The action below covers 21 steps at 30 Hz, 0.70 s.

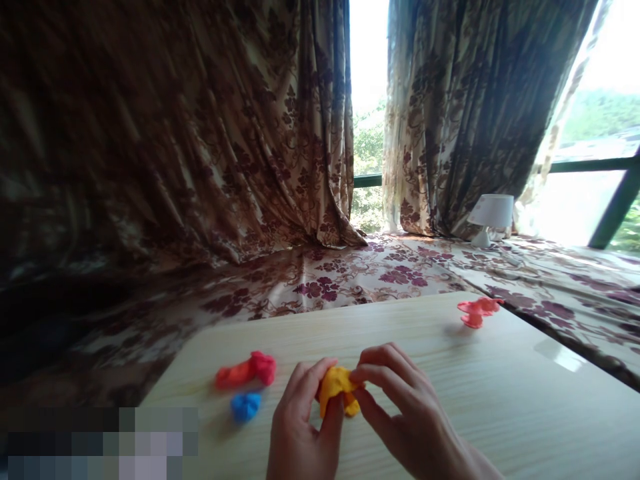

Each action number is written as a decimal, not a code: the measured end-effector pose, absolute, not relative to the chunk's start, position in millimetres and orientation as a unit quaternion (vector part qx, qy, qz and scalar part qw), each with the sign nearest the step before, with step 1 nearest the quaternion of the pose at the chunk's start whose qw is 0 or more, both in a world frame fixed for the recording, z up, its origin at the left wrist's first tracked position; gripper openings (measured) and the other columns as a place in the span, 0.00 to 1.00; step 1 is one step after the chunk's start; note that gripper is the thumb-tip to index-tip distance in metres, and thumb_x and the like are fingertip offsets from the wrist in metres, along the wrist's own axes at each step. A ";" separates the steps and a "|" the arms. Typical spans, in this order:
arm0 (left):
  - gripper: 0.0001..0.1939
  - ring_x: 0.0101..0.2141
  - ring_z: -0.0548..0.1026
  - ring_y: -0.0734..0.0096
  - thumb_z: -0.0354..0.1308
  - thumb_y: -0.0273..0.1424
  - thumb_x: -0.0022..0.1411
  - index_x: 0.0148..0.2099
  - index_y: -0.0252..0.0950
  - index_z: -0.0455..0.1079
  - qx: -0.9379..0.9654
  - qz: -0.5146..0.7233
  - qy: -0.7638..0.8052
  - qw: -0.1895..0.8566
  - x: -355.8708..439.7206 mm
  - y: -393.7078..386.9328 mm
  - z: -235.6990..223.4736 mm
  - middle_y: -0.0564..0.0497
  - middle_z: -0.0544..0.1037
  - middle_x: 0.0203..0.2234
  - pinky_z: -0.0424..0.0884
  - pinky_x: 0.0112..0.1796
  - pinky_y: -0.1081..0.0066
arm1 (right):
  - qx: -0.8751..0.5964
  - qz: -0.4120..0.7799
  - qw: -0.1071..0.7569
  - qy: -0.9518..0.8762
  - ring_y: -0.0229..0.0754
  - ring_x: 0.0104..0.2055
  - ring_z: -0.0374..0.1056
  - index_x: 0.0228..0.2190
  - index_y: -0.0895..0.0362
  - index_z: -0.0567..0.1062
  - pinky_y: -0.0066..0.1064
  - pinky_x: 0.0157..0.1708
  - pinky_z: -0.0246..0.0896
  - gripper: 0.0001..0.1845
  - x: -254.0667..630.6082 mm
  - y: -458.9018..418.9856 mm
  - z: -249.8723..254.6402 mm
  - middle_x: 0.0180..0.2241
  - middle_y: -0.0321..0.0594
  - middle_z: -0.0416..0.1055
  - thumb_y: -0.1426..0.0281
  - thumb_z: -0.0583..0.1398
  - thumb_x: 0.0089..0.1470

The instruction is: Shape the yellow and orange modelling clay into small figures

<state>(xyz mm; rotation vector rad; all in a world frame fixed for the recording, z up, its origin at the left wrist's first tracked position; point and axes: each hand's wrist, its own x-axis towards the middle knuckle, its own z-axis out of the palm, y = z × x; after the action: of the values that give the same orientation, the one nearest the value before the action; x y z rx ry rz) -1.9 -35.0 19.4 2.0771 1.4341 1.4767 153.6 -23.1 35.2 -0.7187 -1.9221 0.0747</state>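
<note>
A lump of yellow modelling clay [336,381], bent and thinned into a curved sheet, is held between my two hands above the table. My left hand [305,417] grips its left side, thumb below and fingers behind. The thumb and index finger of my right hand [400,393] pinch its right edge. Part of the yellow clay hangs lower, between the hands. Left of my hands lie a red and pink clay piece [247,371] and, nearer to me, a small blue clay lump [245,406].
A coral-red clay shape [477,311] with thin lobes stands near the far right edge of the pale wooden table [525,400]. Beyond the table, a floral-covered ledge [350,280] carries a small white lamp [493,212]. Patterned curtains [280,133] hang behind.
</note>
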 end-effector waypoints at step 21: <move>0.12 0.38 0.76 0.66 0.54 0.28 0.55 0.43 0.37 0.70 0.703 0.481 0.511 0.116 -4.5 -33.0 13.4 0.48 0.78 0.37 0.72 0.38 0.71 | -0.288 0.057 0.504 -0.812 0.40 0.35 0.62 0.36 0.54 0.69 0.32 0.34 0.61 0.11 154.0 -23.2 32.2 0.33 0.41 0.67 0.80 0.58 0.51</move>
<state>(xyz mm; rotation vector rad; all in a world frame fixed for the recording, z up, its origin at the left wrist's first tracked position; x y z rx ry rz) -4.5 -33.0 13.4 2.0589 1.4954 1.4097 154.0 -23.2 32.2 -0.6945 -1.9603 0.1384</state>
